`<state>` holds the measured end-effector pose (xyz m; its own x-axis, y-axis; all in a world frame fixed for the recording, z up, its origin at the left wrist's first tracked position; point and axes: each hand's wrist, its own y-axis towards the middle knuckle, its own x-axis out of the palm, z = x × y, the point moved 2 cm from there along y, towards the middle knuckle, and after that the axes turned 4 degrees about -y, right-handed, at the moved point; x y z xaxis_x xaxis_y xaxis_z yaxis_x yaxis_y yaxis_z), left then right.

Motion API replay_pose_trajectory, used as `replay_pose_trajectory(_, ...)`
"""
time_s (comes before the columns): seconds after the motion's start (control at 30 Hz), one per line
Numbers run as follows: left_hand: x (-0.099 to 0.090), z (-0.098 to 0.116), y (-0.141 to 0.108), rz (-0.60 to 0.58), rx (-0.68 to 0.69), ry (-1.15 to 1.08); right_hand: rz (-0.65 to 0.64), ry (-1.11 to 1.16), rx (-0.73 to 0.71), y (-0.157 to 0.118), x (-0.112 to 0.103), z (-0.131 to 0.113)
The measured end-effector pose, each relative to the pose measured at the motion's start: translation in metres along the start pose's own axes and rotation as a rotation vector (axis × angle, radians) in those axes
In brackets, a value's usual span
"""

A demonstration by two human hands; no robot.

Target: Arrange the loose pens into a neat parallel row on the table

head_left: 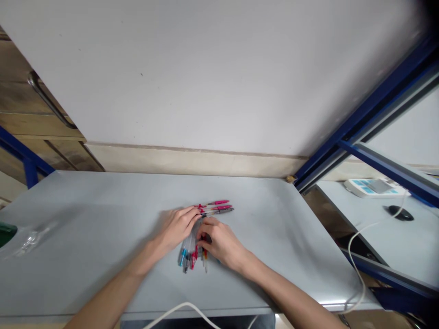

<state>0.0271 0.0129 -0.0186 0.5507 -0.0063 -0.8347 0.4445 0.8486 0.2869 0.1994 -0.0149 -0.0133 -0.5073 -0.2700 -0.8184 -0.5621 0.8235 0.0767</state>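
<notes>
Clear-barrelled pens lie in a cluster on the grey table, partly hidden by both hands. My left hand (179,226) comes over the cluster from the left, its fingers closed together on the pens. Pink pens (221,207) and a dark grey pen (224,211) stick out to the right beyond its fingertips. On the right side of the cluster, my right hand (222,241) is curled, thumb and fingers bent in around pens. Below the hands show the tips of a blue pen (182,257), a red pen (194,258) and an orange-tipped pen (205,258).
The grey table (103,219) meets a white wall. At its left edge lie clear plastic (32,240) and a green object (7,233). Blue metal frames (329,144) flank it. Beyond the right frame are a white device (375,187), a black mouse (400,213) and a white cable (353,242).
</notes>
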Motion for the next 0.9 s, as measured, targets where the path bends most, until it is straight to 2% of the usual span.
replay_pose_trajectory(0.63,0.0031,-0.0030,-0.0020,-0.005,0.032,-0.003,-0.012,-0.082,-0.142,-0.0012,0.0035,-0.0026)
replay_pose_trajectory(0.9,0.0034,-0.0033,-0.0013,-0.012,0.035,0.004,-0.028,0.024,-0.194,-0.0015,0.0013,-0.0071)
